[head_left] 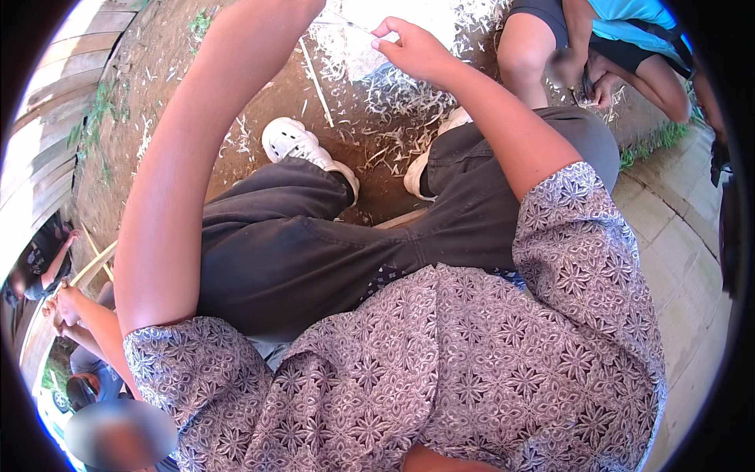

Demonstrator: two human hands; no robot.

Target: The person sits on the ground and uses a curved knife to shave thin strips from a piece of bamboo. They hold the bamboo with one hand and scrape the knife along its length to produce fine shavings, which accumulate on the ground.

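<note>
My right hand [417, 51] is raised in front of me at the top, its thumb and forefinger closed on the end of a thin pale strand [350, 23]. The strand runs up and left toward my left wrist. My left forearm [185, 157] stretches to the top edge, where the picture cuts off the hand, so its fingers are hidden. Below the hands lies a whitish sheet [358, 67] covered with curled pale shavings [409, 94]. One long pale strip [317, 82] rests on the brown soil beside it.
My white clogs [295, 141] stand on the soil among scattered shavings. At the upper right another person's hands [602, 90] hold something small and dark. People at the left handle long pale strips [98, 259]. Paving [668, 236] lies to the right, wooden boards [59, 102] to the left.
</note>
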